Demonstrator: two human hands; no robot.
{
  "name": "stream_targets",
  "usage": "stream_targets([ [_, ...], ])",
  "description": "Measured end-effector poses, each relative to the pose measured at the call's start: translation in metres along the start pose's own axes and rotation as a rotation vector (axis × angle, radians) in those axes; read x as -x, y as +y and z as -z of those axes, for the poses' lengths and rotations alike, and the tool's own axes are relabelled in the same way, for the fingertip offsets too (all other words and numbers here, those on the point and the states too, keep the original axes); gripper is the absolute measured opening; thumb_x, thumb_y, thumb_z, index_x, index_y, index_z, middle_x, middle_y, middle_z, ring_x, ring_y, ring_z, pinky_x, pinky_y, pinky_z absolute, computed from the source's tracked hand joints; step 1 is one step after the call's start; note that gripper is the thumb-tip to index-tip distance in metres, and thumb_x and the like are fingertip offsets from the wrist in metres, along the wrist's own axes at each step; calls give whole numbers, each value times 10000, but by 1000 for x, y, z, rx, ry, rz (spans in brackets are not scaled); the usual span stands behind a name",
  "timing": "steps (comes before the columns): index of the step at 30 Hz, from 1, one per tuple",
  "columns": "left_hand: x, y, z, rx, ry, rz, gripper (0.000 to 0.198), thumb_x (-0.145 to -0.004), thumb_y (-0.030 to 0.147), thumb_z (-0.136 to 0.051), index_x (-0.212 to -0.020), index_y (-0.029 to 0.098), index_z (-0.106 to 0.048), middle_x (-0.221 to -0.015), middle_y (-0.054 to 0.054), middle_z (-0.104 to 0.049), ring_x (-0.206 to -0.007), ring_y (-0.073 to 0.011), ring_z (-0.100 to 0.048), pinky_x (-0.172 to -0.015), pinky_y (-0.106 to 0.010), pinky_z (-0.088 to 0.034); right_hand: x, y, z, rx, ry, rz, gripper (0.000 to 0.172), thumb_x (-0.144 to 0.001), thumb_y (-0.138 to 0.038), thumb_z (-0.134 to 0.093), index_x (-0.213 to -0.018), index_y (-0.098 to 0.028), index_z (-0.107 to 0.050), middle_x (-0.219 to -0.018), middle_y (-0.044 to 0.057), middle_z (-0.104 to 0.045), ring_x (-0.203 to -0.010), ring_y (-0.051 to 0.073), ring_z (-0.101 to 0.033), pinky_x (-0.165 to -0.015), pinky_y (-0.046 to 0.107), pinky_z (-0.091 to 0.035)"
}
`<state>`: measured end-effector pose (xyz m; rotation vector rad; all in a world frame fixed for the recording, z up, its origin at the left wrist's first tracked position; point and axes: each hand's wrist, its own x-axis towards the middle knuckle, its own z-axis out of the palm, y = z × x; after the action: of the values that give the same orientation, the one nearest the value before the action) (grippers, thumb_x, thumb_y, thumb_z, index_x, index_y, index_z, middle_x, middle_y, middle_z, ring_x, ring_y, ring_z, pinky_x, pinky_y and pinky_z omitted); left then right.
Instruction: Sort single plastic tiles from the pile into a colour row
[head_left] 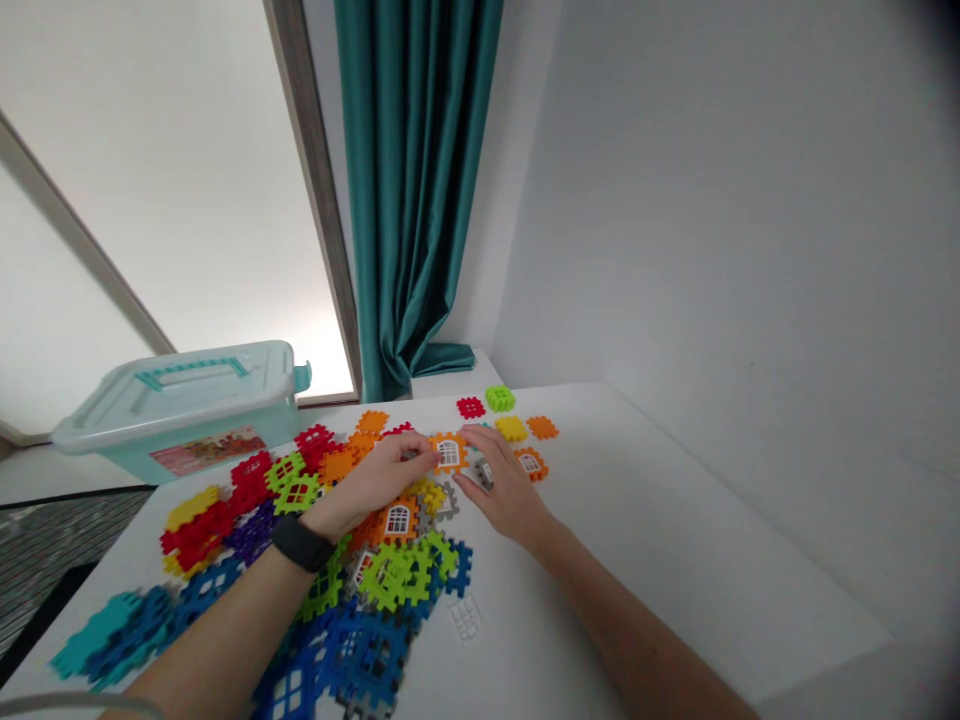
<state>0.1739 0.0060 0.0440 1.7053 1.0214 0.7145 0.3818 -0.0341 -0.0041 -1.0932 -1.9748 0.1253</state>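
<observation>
Left of the orange window tile (450, 452), a pale teal storage box (176, 405) is sitting shut on the desk (637, 540), and a heap of plastic building tiles (255, 520) is lying loose. The left hand (371, 487) and right hand (506, 482) are both half-closing on the orange window tile, though neither grip looks certain from here. Right of it, a few loose tiles (510, 428) are lying apart.

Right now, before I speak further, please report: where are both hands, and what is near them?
Left hand and right hand at orange window tile. Gray tile under right fingers. Colored tiles heaped on white table; plastic box behind, to left.
</observation>
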Motion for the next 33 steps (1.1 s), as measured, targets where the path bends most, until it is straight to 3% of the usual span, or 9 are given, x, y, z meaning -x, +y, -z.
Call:
stream_targets([
  [7, 1, -2, 0, 33, -31, -29, 319, -860, 496, -596, -781, 190, -639, -832, -28, -649, -764, -166, -588, -692, -286, -509, 0, 3, 1, -48, 17, 26, 441, -976, -262, -591, -1400, -285, -471, -1418, 114, -569, -1350, 258, -528, -1154, 515, -435],
  [14, 1, -3, 2, -153, -52, -110, 355, -951, 486, -505, -814, 192, -649, -882, -47, -672, -836, -193, -614, -775, -331, -539, 1, 4, 2, -70, 29, 27, 403, -968, -251, -599, -1358, -285, -503, -1425, 108, -573, -1352, 251, -532, -1152, 512, -432],
  [18, 1, -2, 4, -354, 50, -289, 313, -925, 443, -586, -1121, 201, -627, -1091, -77, -661, -1013, -232, -618, -924, -394, -525, -1, 6, 3, -61, 77, 23, 397, -954, -249, -616, -1338, -280, -520, -1377, 107, -607, -1313, 249, -562, -1134, 493, -448],
  [21, 2, -3, 5, -597, 128, -454, 560, -843, 422, -722, -1318, 196, -530, -1266, -128, -592, -1182, -298, -558, -1036, -477, -468, -1, 8, 3, -54, 88, 34, 374, -952, -242, -619, -1315, -277, -537, -1358, 103, -621, -1296, 248, -574, -1120, 485, -458],
  [25, 2, -6, 7, -814, 190, -564, 482, -855, 410, -737, -1258, 202, -573, -1264, -130, -581, -1165, -313, -554, -1009, -497, -473, 0, 8, 2, -67, 93, 40, 365, -945, -245, -631, -1301, -274, -551, -1348, 104, -630, -1281, 251, -586, -1101, 482, -473],
  [33, 0, -10, 14, -900, 301, -734, 387, -903, 428, -699, -1194, 190, -605, -1246, -135, -599, -1164, -316, -561, -983, -492, -488, -2, 7, 3, -58, 97, 64, 408, -957, -218, -600, -1352, -278, -522, -1392, 100, -615, -1308, 235, -576, -1101, 459, -484],
])
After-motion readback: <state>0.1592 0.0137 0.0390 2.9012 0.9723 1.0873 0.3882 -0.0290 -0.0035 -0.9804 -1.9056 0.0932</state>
